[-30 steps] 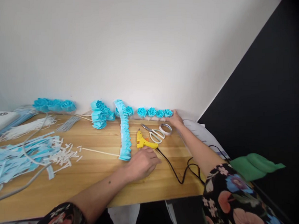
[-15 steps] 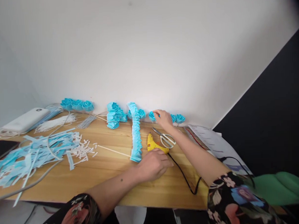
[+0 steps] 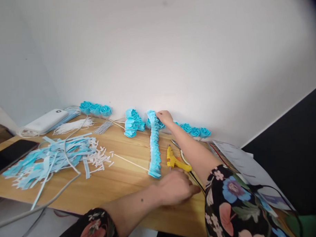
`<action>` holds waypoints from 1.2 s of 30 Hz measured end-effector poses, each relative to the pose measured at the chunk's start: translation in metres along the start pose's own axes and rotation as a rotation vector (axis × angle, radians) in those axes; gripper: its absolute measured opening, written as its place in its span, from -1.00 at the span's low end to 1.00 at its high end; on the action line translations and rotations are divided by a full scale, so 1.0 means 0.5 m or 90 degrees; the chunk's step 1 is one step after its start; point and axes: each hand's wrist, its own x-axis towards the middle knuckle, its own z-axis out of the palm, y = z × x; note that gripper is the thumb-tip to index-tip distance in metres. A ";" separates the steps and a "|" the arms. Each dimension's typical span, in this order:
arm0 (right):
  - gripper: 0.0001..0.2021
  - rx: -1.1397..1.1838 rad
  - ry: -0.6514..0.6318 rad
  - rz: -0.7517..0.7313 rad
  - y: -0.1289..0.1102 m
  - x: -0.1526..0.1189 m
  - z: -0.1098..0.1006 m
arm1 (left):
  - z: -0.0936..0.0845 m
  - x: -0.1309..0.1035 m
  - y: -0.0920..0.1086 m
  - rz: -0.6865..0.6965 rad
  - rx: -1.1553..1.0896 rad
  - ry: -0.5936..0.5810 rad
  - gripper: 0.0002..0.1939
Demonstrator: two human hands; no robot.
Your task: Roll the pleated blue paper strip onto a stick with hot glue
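Note:
My right hand (image 3: 165, 117) reaches to the back of the table, at the upper end of an upright-looking blue pleated strip (image 3: 155, 146); its fingertips are bent, and whether they grip anything is too small to tell. Nearer to me, my left hand (image 3: 177, 187) rests low over the table with curled fingers, just below the yellow glue gun (image 3: 176, 160); what it holds, if anything, is hidden. Bunched blue pleated pieces (image 3: 131, 123) lie left of the strip. A thin white stick (image 3: 131, 161) touches the strip's lower end. Scissors (image 3: 184, 158) are partly covered by my right forearm.
Blue paper roses line the wall, at left (image 3: 95, 109) and right (image 3: 195, 131). Cut blue strips (image 3: 53, 160), white bits (image 3: 99, 158), a phone (image 3: 12, 154), a white power bank (image 3: 48, 121) and a cable (image 3: 57, 196) occupy the left; papers (image 3: 250, 170) lie right.
My right hand has moved left along the roses to the top of the pleated strip. My left hand has come slightly nearer to me. The view has shifted left.

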 end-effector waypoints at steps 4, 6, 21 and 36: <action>-0.74 0.062 0.009 -0.001 0.004 -0.004 0.006 | -0.012 -0.002 -0.007 -0.004 0.003 -0.013 -0.87; -0.75 0.100 0.009 -0.009 0.006 -0.016 -0.004 | -0.014 -0.002 -0.009 -0.013 0.006 -0.023 -0.87; -0.82 0.372 -0.066 -0.069 -0.045 -0.201 -0.197 | -0.191 -0.046 -0.127 -0.523 -0.372 0.712 -0.75; -0.81 0.418 -0.147 -0.078 -0.058 -0.272 -0.192 | -0.196 -0.062 -0.183 -0.515 -0.554 0.593 -0.72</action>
